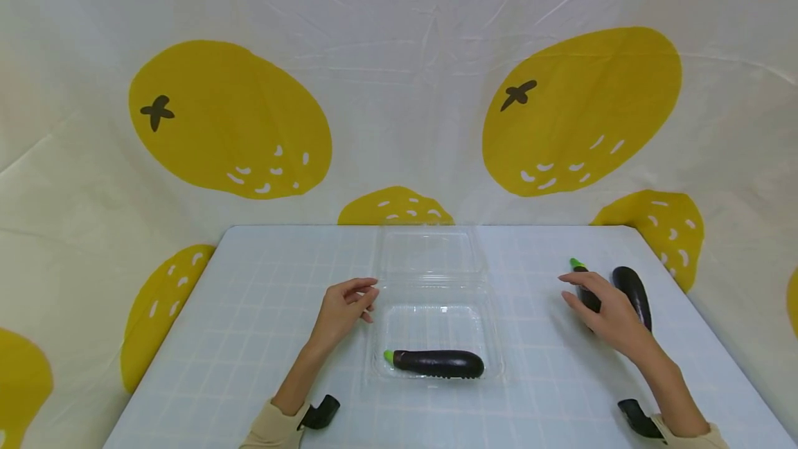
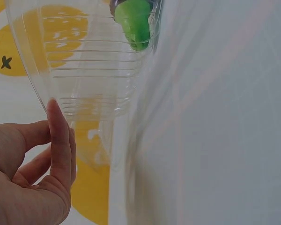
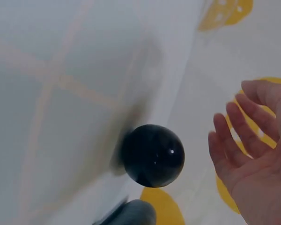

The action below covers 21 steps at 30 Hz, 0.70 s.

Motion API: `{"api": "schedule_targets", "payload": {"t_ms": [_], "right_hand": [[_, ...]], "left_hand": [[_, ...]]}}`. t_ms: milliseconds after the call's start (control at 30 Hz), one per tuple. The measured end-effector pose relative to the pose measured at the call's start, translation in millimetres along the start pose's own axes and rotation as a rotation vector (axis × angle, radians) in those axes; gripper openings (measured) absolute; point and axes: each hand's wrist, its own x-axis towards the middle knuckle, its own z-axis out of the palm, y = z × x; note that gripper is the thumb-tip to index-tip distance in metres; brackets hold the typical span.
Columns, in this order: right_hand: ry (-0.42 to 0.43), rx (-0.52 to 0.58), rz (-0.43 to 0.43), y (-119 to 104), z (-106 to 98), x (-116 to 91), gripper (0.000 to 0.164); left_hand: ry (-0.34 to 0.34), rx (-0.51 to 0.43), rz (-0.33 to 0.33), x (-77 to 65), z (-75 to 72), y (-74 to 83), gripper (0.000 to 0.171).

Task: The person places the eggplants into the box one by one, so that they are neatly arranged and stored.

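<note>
A clear plastic clamshell container (image 1: pixel 495 338) lies on the table with its lid (image 1: pixel 430 251) folded back toward the far edge. One dark eggplant (image 1: pixel 439 364) with a green stem lies crosswise in its near part. My left hand (image 1: pixel 341 310) is beside the container's left side, fingers relaxed; in the left wrist view a fingertip (image 2: pixel 56 122) appears at the plastic rim, and contact is hard to judge. At the right, my right hand (image 1: pixel 607 310) hovers with parted fingers over a second eggplant (image 1: pixel 589 298), partly hiding it. A third eggplant (image 1: pixel 632 293) lies just beyond that hand.
The white table (image 1: pixel 262 359) has a faint grid pattern. Behind it hangs a pale cloth (image 1: pixel 405 89) printed with large yellow fruit. Dark wrist mounts (image 1: pixel 321 412) are worn at both sleeves.
</note>
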Motion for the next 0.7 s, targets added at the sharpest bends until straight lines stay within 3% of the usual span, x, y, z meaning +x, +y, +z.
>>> {"api": "schedule_targets", "payload": {"t_ms": [700], "right_hand": [[-0.029,-0.081,0.112,25.9,-8.8,-11.4,0.035]], "left_hand": [[0.003,0.015,-0.013,-0.2,0.1,0.6,0.03]]}}
